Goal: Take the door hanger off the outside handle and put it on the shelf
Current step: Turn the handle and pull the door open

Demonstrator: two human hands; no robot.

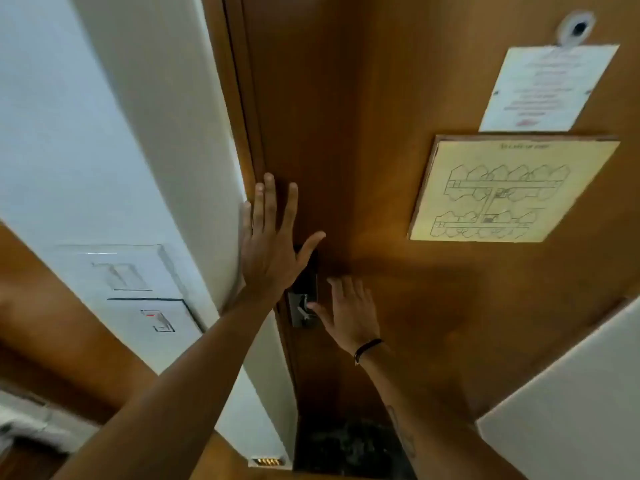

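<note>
Door hanger is nowhere in sight; only the inside of the wooden door (363, 98) shows. Left hand (270, 244) lies flat, fingers spread, along the door's left edge, while the right hand (349, 311), open, reaches the lock plate (304, 299) below.

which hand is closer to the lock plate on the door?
Right. The right hand has its fingers at the lock plate; the left hand is spread flat on the door just above it.
</note>
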